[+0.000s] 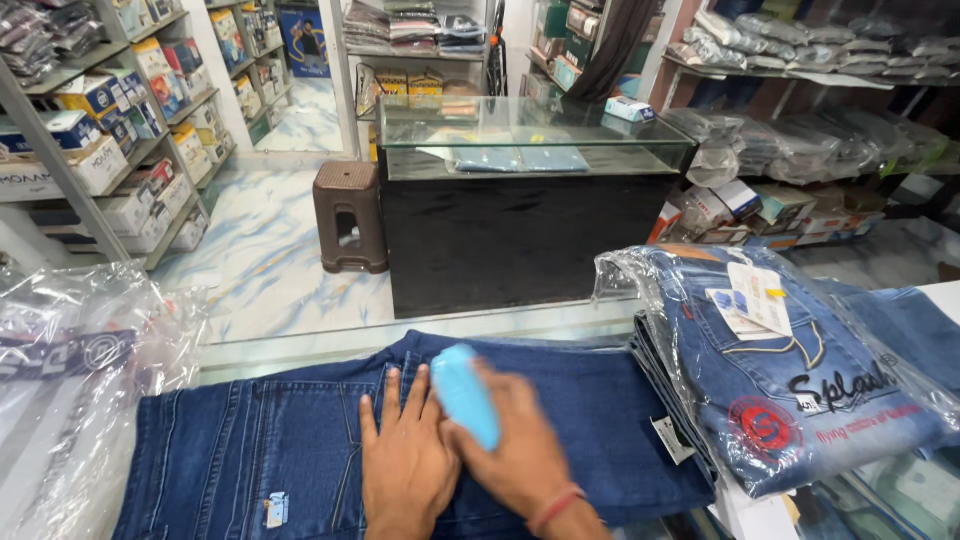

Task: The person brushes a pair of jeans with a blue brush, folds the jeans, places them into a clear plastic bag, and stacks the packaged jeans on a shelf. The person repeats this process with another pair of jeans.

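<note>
Pressing dark jeans [300,440] flat on counter, at 6 o'clock of view. Left hand [405,455] spread open, palm down, fingers splayed on denim near waistband seam. Right hand [515,450] closed around light blue oblong object [465,395], blurred, kind unclear; tip points toward 12 o'clock. Judgement: keep left palm firm so cloth stays taut while blue object works seam. Bagged folded jeans [790,370] at 3 o'clock; crumpled plastic bag [80,340] at 9 o'clock.
</note>
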